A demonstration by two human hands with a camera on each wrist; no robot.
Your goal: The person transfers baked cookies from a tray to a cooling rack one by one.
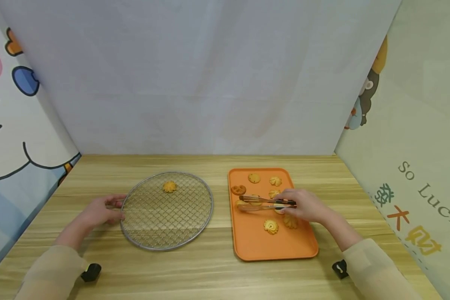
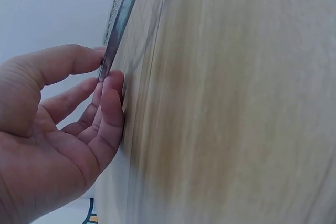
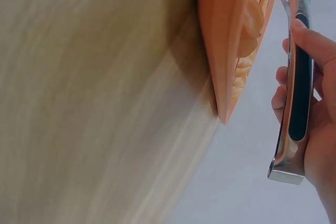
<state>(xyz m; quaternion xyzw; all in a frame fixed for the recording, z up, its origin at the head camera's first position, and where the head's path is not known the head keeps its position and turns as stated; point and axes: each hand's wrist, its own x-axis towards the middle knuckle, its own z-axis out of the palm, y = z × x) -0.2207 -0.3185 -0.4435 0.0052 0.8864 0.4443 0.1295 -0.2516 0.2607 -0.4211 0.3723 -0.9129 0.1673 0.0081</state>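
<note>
My left hand (image 1: 103,211) pinches the rim of a round wire mesh rack (image 1: 166,221) on the left. In the left wrist view, the thumb and fingers (image 2: 79,59) meet at the metal rim (image 2: 119,27). A single flower-shaped cookie (image 1: 169,186) lies on the mesh near the far side. My right hand (image 1: 303,205) grips metal tongs (image 3: 300,93) with dark handle inlays. They reach leftward over an orange tray (image 1: 273,246), their tips at a cookie (image 1: 241,204) by its left edge. Whether the tips touch that cookie, I cannot tell.
Several other cookies lie on the tray, among them a pretzel-shaped one (image 1: 238,190), a round one (image 1: 253,178) and a swirled one (image 1: 271,226). Rack and tray sit apart on a wooden table (image 1: 195,271). A pale curtain (image 1: 210,83) hangs behind; printed panels flank both sides.
</note>
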